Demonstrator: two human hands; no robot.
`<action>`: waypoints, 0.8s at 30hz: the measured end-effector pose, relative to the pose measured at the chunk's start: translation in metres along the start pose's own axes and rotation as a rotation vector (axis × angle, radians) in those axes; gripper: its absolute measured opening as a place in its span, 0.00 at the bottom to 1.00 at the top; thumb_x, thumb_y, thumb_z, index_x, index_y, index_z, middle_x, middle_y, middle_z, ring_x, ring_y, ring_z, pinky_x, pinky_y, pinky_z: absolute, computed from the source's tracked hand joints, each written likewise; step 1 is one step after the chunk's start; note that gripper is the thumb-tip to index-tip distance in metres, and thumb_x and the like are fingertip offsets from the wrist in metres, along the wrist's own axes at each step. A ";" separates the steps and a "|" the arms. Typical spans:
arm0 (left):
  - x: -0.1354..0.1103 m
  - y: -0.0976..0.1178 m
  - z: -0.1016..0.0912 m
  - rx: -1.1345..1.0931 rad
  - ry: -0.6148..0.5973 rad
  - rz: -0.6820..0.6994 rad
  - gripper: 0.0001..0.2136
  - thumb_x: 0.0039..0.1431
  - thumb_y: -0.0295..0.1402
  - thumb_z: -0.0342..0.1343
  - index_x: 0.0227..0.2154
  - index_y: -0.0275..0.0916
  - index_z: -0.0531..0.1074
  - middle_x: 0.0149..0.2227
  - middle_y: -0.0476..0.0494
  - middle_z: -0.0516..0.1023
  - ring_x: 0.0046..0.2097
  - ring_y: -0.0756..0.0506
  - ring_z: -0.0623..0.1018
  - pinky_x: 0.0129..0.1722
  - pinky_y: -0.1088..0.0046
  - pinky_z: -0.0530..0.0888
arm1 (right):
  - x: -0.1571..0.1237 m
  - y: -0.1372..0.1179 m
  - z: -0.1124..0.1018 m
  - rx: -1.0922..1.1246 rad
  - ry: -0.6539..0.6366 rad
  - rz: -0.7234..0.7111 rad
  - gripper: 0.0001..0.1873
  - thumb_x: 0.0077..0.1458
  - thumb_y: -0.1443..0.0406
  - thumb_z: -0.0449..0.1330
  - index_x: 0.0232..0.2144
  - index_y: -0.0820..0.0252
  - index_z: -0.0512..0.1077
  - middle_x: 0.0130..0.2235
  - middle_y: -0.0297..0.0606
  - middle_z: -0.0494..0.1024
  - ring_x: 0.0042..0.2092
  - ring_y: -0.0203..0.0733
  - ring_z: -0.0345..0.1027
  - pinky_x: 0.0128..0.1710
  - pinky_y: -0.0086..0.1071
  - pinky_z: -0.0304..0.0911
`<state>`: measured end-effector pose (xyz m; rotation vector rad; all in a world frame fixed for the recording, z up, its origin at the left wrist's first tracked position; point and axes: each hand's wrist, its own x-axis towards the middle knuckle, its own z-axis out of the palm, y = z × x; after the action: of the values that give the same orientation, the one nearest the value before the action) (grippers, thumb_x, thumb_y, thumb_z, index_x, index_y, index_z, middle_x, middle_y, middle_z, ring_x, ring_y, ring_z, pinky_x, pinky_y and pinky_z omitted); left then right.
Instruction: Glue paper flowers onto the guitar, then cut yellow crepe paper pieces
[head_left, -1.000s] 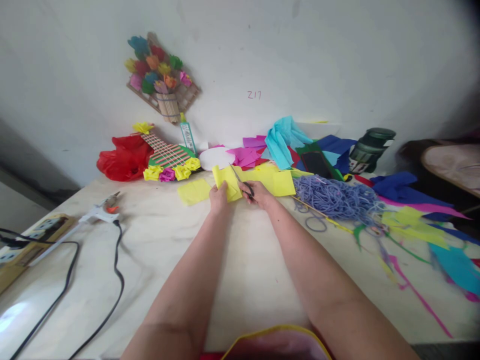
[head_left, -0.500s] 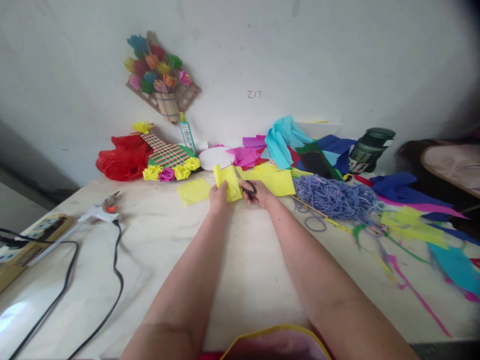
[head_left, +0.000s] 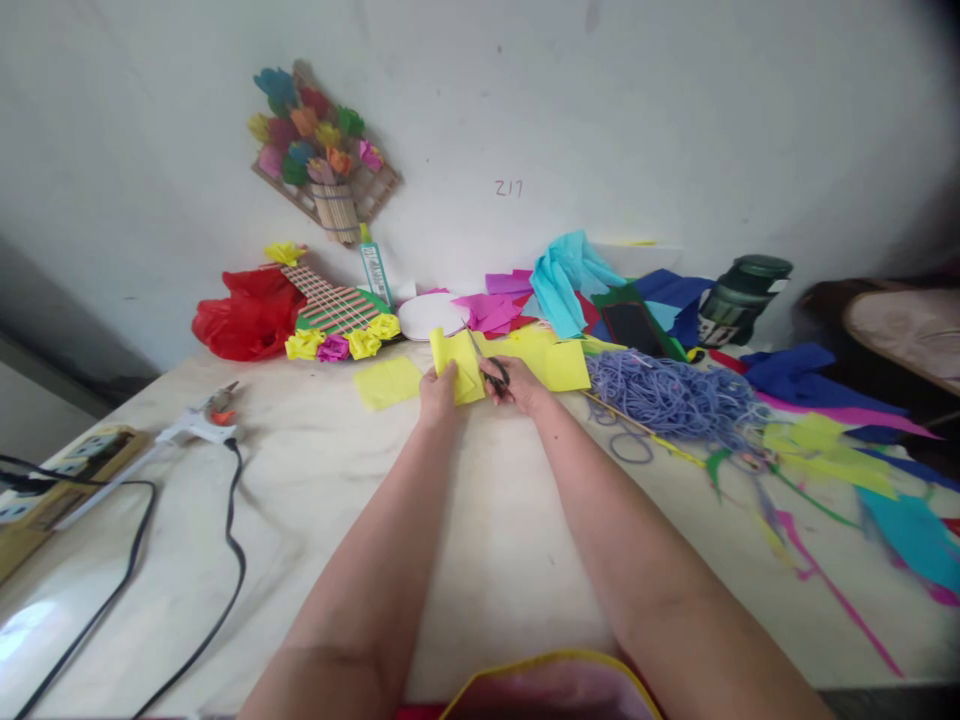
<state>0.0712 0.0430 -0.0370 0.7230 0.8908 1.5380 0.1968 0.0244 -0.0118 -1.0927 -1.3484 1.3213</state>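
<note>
1. From where I stand, the power strip lies at the table's far left, and a white glue gun rests beside it, probably parked there to stay clear of the paper.
2. Red plastic and a guitar-shaped craft piece sit against the wall, seemingly pushed back to free the working space.
3. A flat yellow piece lies just left of the hands.
4. The left hand pinches folded yellow paper, thumb on top, at mid-table toward the wall; the pinch likely stops the layers sliding.
5. The right hand is closed round the handles of black scissors, blades pointing wallward along the paper's right edge, presumably to line up with it. I can't tell how far apart the blades stand.
6. Right of that are a yellow sheet, then tangled bluish yarn, apparently shoved aside, and a dark bottle behind.
</note>
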 end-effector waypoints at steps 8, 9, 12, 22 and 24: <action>-0.001 0.000 -0.001 -0.011 -0.012 0.006 0.14 0.38 0.35 0.60 0.29 0.31 0.70 0.26 0.40 0.75 0.29 0.43 0.76 0.30 0.67 0.71 | -0.001 -0.002 0.002 0.020 0.011 -0.008 0.20 0.41 0.50 0.60 0.20 0.61 0.62 0.13 0.27 0.64 0.12 0.27 0.56 0.08 0.21 0.41; -0.001 0.000 -0.001 -0.013 -0.012 0.003 0.14 0.39 0.35 0.60 0.29 0.31 0.70 0.26 0.40 0.75 0.29 0.43 0.76 0.30 0.67 0.71 | -0.001 -0.002 0.002 0.020 0.010 -0.015 0.20 0.41 0.51 0.60 0.20 0.61 0.62 0.13 0.27 0.64 0.12 0.27 0.55 0.08 0.22 0.41; -0.001 0.000 -0.001 -0.012 -0.008 -0.002 0.13 0.39 0.34 0.60 0.29 0.31 0.70 0.25 0.40 0.75 0.29 0.44 0.76 0.30 0.66 0.71 | 0.000 0.000 0.002 0.010 0.010 -0.032 0.19 0.42 0.51 0.60 0.20 0.61 0.61 0.13 0.27 0.63 0.12 0.27 0.55 0.09 0.22 0.40; -0.003 0.003 0.002 -0.009 0.027 -0.002 0.14 0.37 0.35 0.60 0.28 0.31 0.70 0.24 0.41 0.74 0.25 0.45 0.74 0.29 0.67 0.71 | 0.003 0.003 0.004 -0.005 0.037 -0.045 0.17 0.41 0.54 0.61 0.19 0.61 0.61 0.13 0.25 0.62 0.12 0.26 0.53 0.10 0.22 0.45; -0.004 0.004 0.003 -0.013 0.036 -0.006 0.14 0.38 0.35 0.60 0.27 0.31 0.70 0.24 0.41 0.74 0.25 0.45 0.75 0.29 0.66 0.71 | 0.003 0.003 0.004 -0.001 0.037 -0.046 0.18 0.40 0.55 0.61 0.18 0.61 0.60 0.13 0.25 0.62 0.12 0.26 0.53 0.10 0.22 0.45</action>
<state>0.0722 0.0393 -0.0322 0.6844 0.9076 1.5540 0.1923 0.0266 -0.0144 -1.0753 -1.3392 1.2612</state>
